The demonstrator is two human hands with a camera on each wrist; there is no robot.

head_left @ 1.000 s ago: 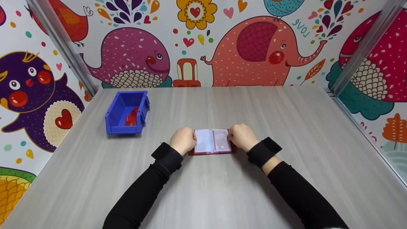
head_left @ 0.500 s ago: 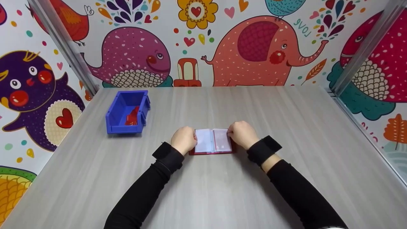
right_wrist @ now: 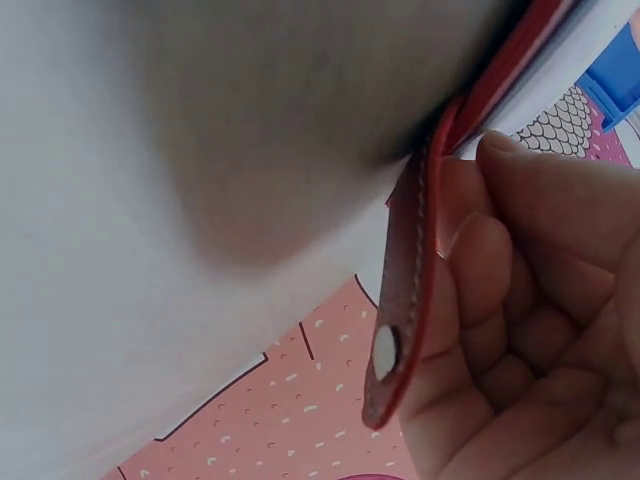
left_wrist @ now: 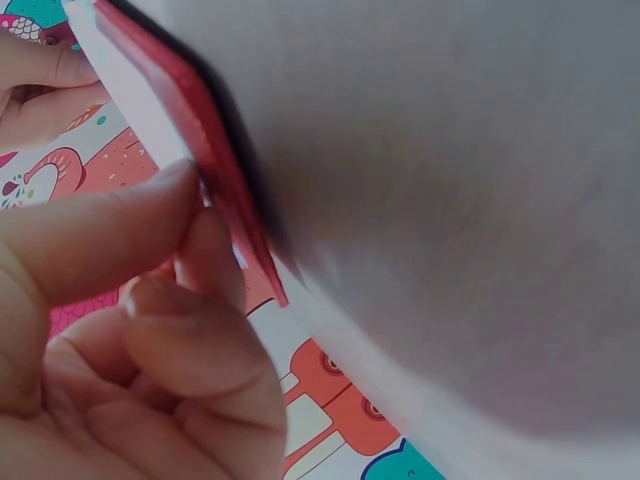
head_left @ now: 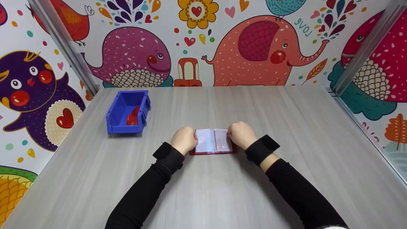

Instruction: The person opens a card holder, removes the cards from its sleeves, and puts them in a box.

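Note:
A red card holder [head_left: 212,153] with clear plastic sleeves [head_left: 204,140] lies spread open on the table in the head view. My left hand [head_left: 184,140] pinches its left side; in the left wrist view thumb and index finger meet at the red cover's edge [left_wrist: 222,160]. At the opposite side my right hand [head_left: 242,135] pinches the edge with thumb and curled fingers. A stitched strap with a metal snap [right_wrist: 385,352] hangs past those fingers in the right wrist view. Whether the right fingers hold the cover, a sleeve or both, I cannot tell.
A blue plastic bin [head_left: 125,129] stands at the back left of the grey wood-grain table [head_left: 210,190]. Something red [head_left: 132,117] lies inside it. Walls printed with cartoon animals [head_left: 251,51] border the table, with metal posts [head_left: 65,47] in the corners.
The right hand has shifted slightly at the card holder's right edge. The left hand, the holder and the bin look nearly the same, apart from a small camera drift.

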